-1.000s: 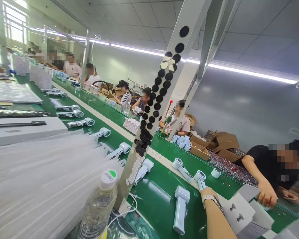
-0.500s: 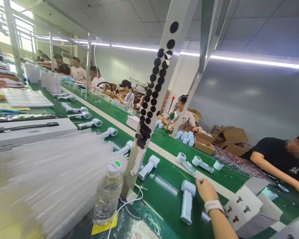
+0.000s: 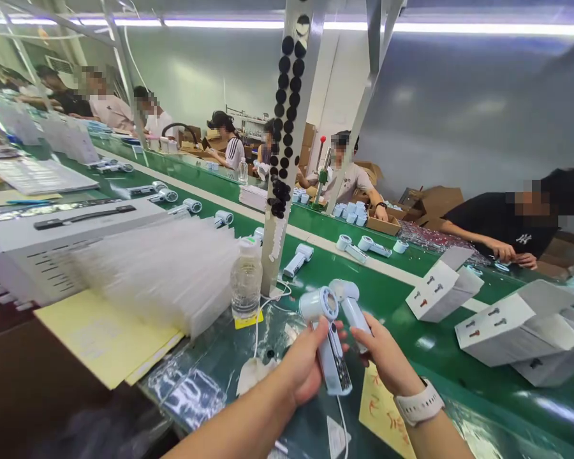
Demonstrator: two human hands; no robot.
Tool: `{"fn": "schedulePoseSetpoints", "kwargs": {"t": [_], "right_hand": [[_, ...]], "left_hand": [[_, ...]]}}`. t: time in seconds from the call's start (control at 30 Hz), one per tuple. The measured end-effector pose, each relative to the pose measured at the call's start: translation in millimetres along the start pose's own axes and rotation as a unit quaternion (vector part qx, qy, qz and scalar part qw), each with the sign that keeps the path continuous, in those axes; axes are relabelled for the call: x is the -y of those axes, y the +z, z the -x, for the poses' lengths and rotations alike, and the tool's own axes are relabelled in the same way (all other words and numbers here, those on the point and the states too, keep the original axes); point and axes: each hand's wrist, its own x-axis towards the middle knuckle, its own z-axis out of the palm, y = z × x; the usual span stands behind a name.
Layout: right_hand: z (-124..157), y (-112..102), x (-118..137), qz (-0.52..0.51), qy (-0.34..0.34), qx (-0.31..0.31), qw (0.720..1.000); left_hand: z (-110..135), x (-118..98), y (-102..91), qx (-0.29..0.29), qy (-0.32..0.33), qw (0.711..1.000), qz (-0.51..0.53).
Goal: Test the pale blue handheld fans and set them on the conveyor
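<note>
The left hand (image 3: pixel 303 366) is holding a light-blue fan (image 3: pixel 333 366) by its handle, thumb lying across the neck just below the round head, so the fan is resting in the grip with its lower handle sticking out past the palm. The right hand (image 3: pixel 387 357) is closing around the handle of a second fan (image 3: pixel 353 309), thumb on the near side, with that fan's head reaching out beyond the fingers. The two fans are sitting side by side before the person, their heads overlapping in view; whether they are touching, I cannot tell. On the black shirt (image 3: pixel 523 239) of a co-worker across the green counter (image 3: pixel 382 288), a pale "NY" emblem is showing. Red handwriting is marking the yellow paper (image 3: pixel 381 411) below the right hand, too small to make out, and the nearest white box (image 3: pixel 500 331) is carrying small printed pictures, one of them red. The left hand's fan is pointing its head up and slightly left, its long axis running steeply down and a little right, while the ring of the head and the open side of the handle, showing dark inner parts, are facing right. The other fan is leaning similarly, head at upper left, handle slanting down to the right into the hand.
</note>
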Motion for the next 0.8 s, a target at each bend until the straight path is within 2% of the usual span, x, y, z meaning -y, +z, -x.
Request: {"fn": "schedulePoseSetpoints", "kwargs": {"t": [0.1,0.17,0.23,0.3,0.4,0.53,0.63,0.7,0.8], "right_hand": [[40,10,-3,0.096,-0.110,-0.006,0.989],[54,15,-10,0.158,-0.168,-0.030,0.973],[59,21,-21,0.193,-0.170,-0.050,0.965],[61,29,-30,0.220,-0.162,-0.063,0.960],[66,43,-36,0.228,-0.166,-0.035,0.959],[77,48,-30,0.192,-0.138,0.047,0.971],[80,42,-23,0.031,-0.063,0.122,0.990],[80,40,-18,-0.075,-0.021,0.130,0.988],[82,41,-11,-0.115,-0.016,0.093,0.989]], "left_hand": [[-2,-1,-3.8,0.049,-0.009,0.999,0.002],[-3,-2,-6.3,0.079,-0.029,0.996,0.005],[-5,-5,-7.9,0.086,-0.017,0.996,0.003],[-6,-10,-8.0,0.079,0.027,0.996,-0.002],[-5,-19,-5.1,0.102,0.068,0.992,-0.011],[-1,-26,-0.1,0.144,0.084,0.986,-0.020],[2,-27,2.1,0.149,0.087,0.985,-0.017],[3,-27,3.6,0.152,0.083,0.985,-0.011],[5,-29,5.5,0.148,0.091,0.985,-0.011]]}}
